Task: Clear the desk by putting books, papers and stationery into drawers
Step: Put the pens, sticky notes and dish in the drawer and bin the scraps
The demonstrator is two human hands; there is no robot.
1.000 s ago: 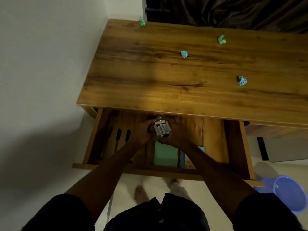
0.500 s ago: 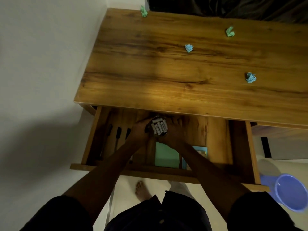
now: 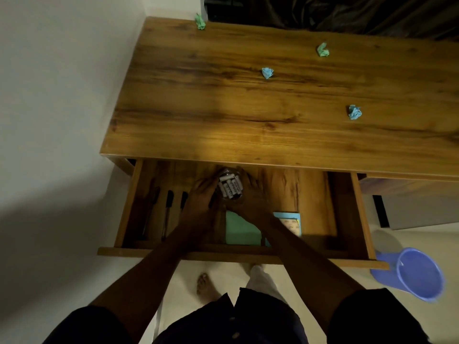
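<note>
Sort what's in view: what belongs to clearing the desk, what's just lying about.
Job: left hand and right hand holding the clear jar; open drawer with pens, green pad, blue book inside; crumpled paper balls on the desk.
Lying about: blue bucket on the floor; dark curtain behind.

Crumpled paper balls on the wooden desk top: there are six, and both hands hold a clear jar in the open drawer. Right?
No. The head view shows four crumpled paper balls, two green, two blue. The left hand and right hand do hold the clear jar in the open drawer.
</note>
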